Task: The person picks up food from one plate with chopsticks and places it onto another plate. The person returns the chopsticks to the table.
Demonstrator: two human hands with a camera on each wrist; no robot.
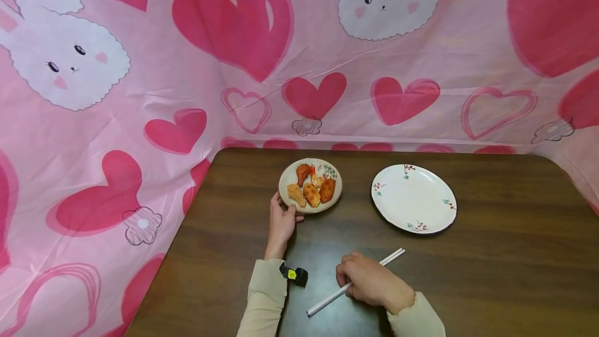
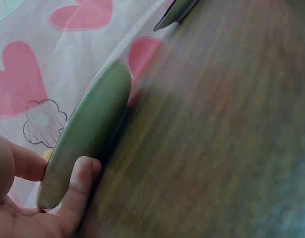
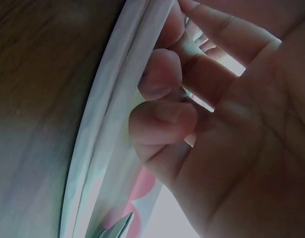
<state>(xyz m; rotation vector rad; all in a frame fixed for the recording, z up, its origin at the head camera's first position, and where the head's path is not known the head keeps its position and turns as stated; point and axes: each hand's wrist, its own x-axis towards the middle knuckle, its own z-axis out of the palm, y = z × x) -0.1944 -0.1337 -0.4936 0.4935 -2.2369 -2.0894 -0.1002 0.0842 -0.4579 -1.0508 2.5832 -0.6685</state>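
My left hand (image 1: 283, 225) holds the near left rim of a small plate (image 1: 286, 175), thumb at the rim and fingers against its outside. Several pieces of food lie on this plate, among them a drumstick (image 1: 302, 173), a shrimp (image 1: 317, 179) and browned wing pieces (image 1: 327, 190). In the left wrist view, the plate's greenish underside (image 2: 95, 114) shows beside the thumb and fingers. Lower right, my right hand (image 1: 372, 280) grips a pair of white chopsticks (image 1: 326, 302) near their middle. The right wrist view has curled fingertips (image 3: 161, 74) against the chopsticks (image 3: 105, 119); their pinch point is hidden.
A larger white plate (image 1: 414, 199) with a dark rim and sprig patterns stands right of the food plate. Both rest on a dark wooden table (image 1: 510, 254). Pink heart-patterned cloth (image 1: 323, 56) hangs behind it and along its left side.
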